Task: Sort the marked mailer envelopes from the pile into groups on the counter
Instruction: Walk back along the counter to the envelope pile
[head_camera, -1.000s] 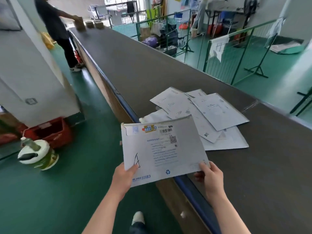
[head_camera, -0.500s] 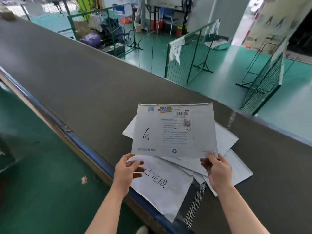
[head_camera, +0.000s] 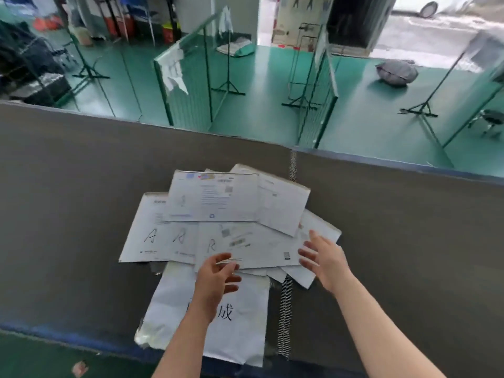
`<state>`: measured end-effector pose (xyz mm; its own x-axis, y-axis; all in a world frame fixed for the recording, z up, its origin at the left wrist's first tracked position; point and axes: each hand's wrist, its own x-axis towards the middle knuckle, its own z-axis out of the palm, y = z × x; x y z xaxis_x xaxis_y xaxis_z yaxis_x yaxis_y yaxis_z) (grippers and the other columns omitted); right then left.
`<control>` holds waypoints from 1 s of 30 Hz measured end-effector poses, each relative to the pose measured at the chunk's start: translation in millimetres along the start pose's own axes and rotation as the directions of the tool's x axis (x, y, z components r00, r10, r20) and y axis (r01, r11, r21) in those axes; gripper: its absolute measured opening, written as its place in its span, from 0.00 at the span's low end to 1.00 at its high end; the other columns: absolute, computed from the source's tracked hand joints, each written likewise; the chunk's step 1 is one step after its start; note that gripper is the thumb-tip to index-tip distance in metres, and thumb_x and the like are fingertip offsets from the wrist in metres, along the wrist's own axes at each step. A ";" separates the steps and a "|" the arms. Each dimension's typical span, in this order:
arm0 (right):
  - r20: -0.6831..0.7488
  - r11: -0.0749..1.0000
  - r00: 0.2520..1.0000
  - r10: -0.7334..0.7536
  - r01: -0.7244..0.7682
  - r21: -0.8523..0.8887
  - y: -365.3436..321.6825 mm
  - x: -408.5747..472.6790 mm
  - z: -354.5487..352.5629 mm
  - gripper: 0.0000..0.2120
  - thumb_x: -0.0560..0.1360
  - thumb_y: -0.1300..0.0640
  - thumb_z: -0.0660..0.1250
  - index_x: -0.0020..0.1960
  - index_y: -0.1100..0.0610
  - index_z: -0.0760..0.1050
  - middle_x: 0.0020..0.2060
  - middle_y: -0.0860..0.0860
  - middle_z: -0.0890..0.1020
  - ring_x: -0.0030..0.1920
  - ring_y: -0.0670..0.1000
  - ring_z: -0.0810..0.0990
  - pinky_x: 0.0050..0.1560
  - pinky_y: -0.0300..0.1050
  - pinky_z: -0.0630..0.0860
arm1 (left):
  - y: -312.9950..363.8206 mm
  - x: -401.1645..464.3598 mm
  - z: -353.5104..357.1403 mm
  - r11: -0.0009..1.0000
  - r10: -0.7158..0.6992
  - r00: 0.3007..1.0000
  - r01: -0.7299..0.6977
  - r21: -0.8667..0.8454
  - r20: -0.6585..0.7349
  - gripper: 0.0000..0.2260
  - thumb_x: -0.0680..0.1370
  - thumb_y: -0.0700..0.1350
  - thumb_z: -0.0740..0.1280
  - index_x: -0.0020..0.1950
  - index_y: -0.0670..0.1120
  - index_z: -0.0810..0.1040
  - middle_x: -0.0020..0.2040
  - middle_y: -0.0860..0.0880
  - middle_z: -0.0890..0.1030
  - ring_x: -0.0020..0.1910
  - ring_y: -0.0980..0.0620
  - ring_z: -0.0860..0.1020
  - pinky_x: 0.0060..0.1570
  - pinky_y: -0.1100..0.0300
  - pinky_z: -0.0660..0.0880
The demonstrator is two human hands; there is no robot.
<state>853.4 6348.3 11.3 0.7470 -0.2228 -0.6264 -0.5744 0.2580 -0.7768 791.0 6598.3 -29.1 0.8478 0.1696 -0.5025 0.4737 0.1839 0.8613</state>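
A pile of white mailer envelopes [head_camera: 245, 241] lies fanned out on the dark counter [head_camera: 68, 200]. The envelope marked A [head_camera: 214, 199] lies flat on top at the back of the pile, free of both hands. Other envelopes show handwritten letters near their lower left corners. My left hand [head_camera: 216, 279] hovers over the pile's near edge with fingers loosely curled, holding nothing. My right hand [head_camera: 324, 257] is spread open over the pile's right side. A white sheet with large printed characters [head_camera: 240, 317] lies under my left forearm at the counter's front edge.
The counter's blue front rim [head_camera: 41, 330] runs along the bottom left. A metal seam [head_camera: 285, 317] crosses the belt right of the pile. Green mesh fence panels [head_camera: 188, 77] and stands rise from the green floor beyond the counter's far edge. A grey sack [head_camera: 396, 72] lies far right.
Both hands have let go of the A envelope, which now lies on top of the pile. The view has swung right and down onto the pile.
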 end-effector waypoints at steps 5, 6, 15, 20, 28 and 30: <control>-0.259 0.993 0.960 -0.102 0.115 0.035 53.1 -48.8 -168.1 0.09 0.80 0.54 0.71 0.57 0.57 0.78 0.52 0.58 0.83 0.42 0.54 0.84 0.38 0.48 0.81 | -19.6 -17.0 157.9 0.955 -0.080 0.915 -0.044 0.294 0.396 0.08 0.82 0.39 0.68 0.60 0.48 0.79 0.55 0.41 0.84 0.42 0.47 0.84 0.35 0.57 0.80; -0.283 0.991 0.951 -0.121 0.132 0.021 57.6 -57.5 -187.3 0.08 0.80 0.54 0.71 0.56 0.57 0.78 0.51 0.57 0.84 0.41 0.53 0.85 0.37 0.47 0.81 | -22.8 -22.6 181.1 0.942 -0.087 0.894 -0.070 0.328 0.439 0.07 0.82 0.38 0.69 0.58 0.48 0.79 0.55 0.40 0.83 0.41 0.47 0.84 0.34 0.58 0.80; -0.706 0.927 0.694 -0.139 0.342 0.153 143.1 -206.2 -507.4 0.05 0.79 0.56 0.72 0.52 0.57 0.79 0.43 0.54 0.85 0.37 0.50 0.84 0.38 0.45 0.81 | -145.9 -263.6 511.6 0.743 -0.333 0.410 -0.440 0.503 0.849 0.05 0.82 0.40 0.69 0.57 0.46 0.80 0.53 0.40 0.85 0.38 0.51 0.84 0.37 0.56 0.81; -0.864 0.879 0.504 -0.020 0.420 0.225 174.2 -271.9 -631.3 0.04 0.80 0.57 0.71 0.50 0.58 0.80 0.43 0.55 0.85 0.36 0.48 0.83 0.39 0.47 0.81 | -191.8 -359.5 619.1 0.691 -0.389 0.241 -0.561 0.455 0.889 0.05 0.82 0.39 0.68 0.57 0.44 0.81 0.49 0.44 0.85 0.39 0.51 0.83 0.41 0.52 0.81; -0.924 0.841 0.374 0.084 0.470 0.267 196.5 -305.1 -802.9 0.06 0.80 0.56 0.70 0.49 0.59 0.81 0.43 0.54 0.85 0.39 0.49 0.85 0.43 0.49 0.83 | -261.9 -449.9 770.8 0.673 -0.432 0.103 -0.624 0.396 0.896 0.07 0.82 0.42 0.69 0.59 0.46 0.82 0.49 0.46 0.87 0.45 0.48 0.86 0.42 0.54 0.83; -0.932 0.842 0.352 0.086 0.474 0.257 192.7 -293.4 -868.9 0.06 0.80 0.56 0.70 0.49 0.59 0.81 0.43 0.54 0.85 0.39 0.50 0.85 0.44 0.49 0.84 | -288.7 -462.3 828.2 0.694 -0.429 0.097 -0.600 0.397 0.898 0.06 0.82 0.42 0.68 0.58 0.46 0.82 0.50 0.46 0.87 0.44 0.49 0.86 0.38 0.60 0.81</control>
<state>232.7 5646.5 -10.9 -0.0988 -0.9323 -0.3479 -0.0441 0.3533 -0.9345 459.8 5665.0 17.1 0.0932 -0.9319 -0.3505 -0.0852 -0.3582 0.9297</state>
